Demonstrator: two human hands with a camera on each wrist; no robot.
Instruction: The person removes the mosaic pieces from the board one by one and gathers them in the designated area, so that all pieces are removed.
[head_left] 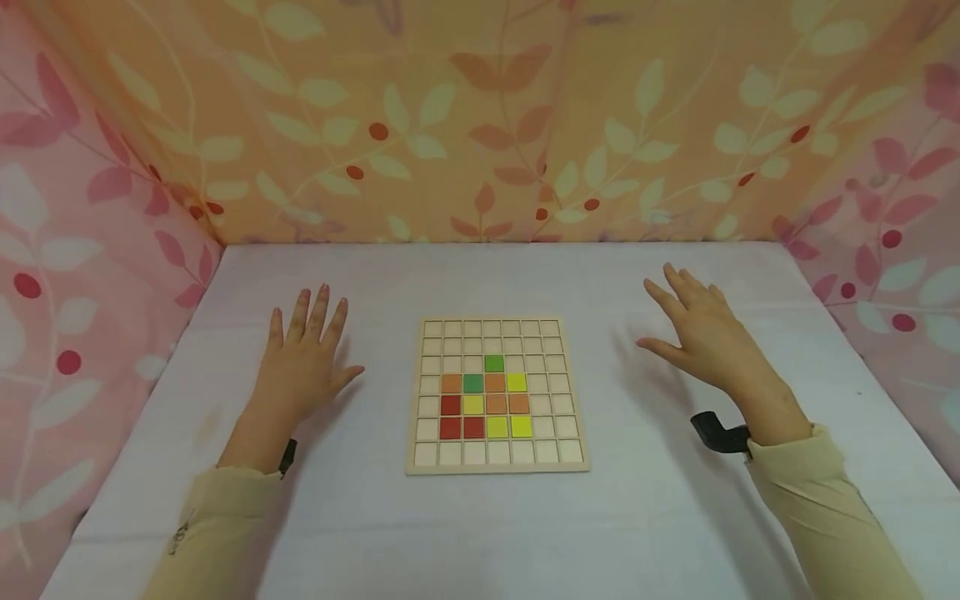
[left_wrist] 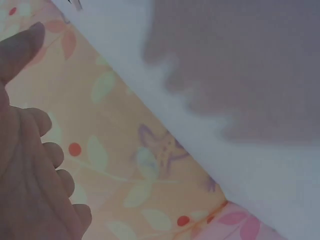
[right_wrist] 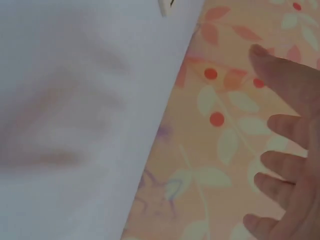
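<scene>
A square wooden grid board (head_left: 498, 463) lies flat on the white table in the head view, between the two hands. Several coloured tiles sit in its cells: a lone green tile (head_left: 494, 363) at the top, with a block of orange, green, yellow and red tiles below it. To the left of the board, my left hand (head_left: 302, 371) is held with fingers spread and touches no object. My right hand (head_left: 705, 333), on the other side, hovers with extended fingers and holds nothing; its shadow falls on the table. Fingers of both hands also show in the wrist views.
The white cloth-covered table (head_left: 495, 542) reaches back to an orange leaf-patterned curtain (head_left: 480, 125). Pink patterned curtains stand at the left (head_left: 52, 333) and right (head_left: 900, 250). A black strap piece (head_left: 718, 433) juts out from the right wrist.
</scene>
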